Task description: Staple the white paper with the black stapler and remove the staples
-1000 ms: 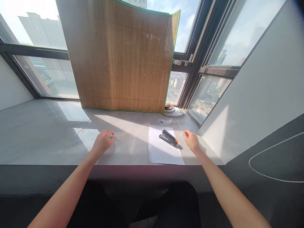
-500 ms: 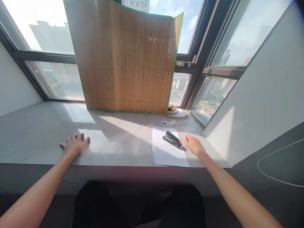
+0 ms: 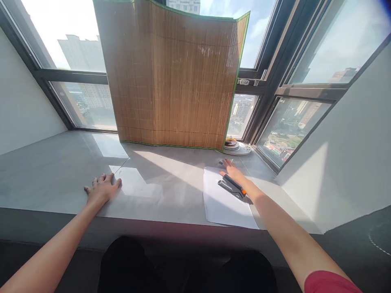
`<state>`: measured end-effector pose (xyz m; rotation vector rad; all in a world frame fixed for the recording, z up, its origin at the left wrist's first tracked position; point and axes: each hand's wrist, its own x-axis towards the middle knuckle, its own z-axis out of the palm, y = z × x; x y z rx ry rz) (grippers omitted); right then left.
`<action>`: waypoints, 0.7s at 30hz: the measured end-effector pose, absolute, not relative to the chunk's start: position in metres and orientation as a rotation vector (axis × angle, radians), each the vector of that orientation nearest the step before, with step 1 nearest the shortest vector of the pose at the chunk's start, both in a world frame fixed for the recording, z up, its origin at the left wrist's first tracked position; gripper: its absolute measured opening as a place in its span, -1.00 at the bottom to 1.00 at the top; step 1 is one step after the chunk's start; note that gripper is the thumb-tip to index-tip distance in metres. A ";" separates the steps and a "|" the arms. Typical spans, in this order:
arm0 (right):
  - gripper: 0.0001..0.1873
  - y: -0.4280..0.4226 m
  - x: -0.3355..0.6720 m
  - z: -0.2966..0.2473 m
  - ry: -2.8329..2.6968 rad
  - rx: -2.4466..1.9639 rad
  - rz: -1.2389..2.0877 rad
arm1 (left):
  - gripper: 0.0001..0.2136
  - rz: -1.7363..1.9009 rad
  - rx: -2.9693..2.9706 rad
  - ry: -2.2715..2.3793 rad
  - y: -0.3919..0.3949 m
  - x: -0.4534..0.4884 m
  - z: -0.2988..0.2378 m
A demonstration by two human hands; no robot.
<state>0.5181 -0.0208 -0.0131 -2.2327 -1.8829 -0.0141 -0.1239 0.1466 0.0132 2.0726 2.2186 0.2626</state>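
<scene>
Down on a pale grey, smooth-topped window ledge [image 3: 171,187], the left hand [image 3: 103,189] rests palm down with its fingers spread wide, holding nothing. Bright patches of sunlight lie just beside it, and a thin dark seam in the surface runs away from near its fingertips.

Over on the other side, the right hand [image 3: 233,173] reaches forward, its fingers extended and the thumb standing apart from them, so the grip is fairly wide with nothing visible inside it. By its fingertips sits a small dark grey piece [image 3: 221,162], partly hidden; whether the fingers touch it, I cannot tell.

A black and grey stapler with an orange end [image 3: 232,187] lies slantwise on a white rectangular sheet of paper [image 3: 227,211], its orange end pointing toward the right wrist. It sits right alongside that hand, and I cannot tell whether the two touch. The paper lies near the ledge's front edge.

Behind, a brown slatted mat with green edging [image 3: 177,77] stands upright before the dark-framed window. Near its lower right corner, a low stack of round, plate-like pieces [image 3: 236,148] rests on the ledge. A red sleeve [image 3: 331,283] shows on the right arm.
</scene>
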 end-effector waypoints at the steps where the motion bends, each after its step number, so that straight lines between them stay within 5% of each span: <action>1: -0.19 -0.017 0.518 -0.016 -1.914 -2.259 0.008 | -0.27 0.265 2.073 2.223 0.147 -0.124 0.013; 8: -0.26 0.015 0.481 -0.019 -1.998 -2.302 -0.024 | -0.29 0.329 2.116 2.235 0.146 -0.123 0.008; 21: -0.19 0.142 0.224 0.001 -2.078 -1.947 0.290 | -0.32 0.323 2.109 2.231 0.142 -0.122 0.008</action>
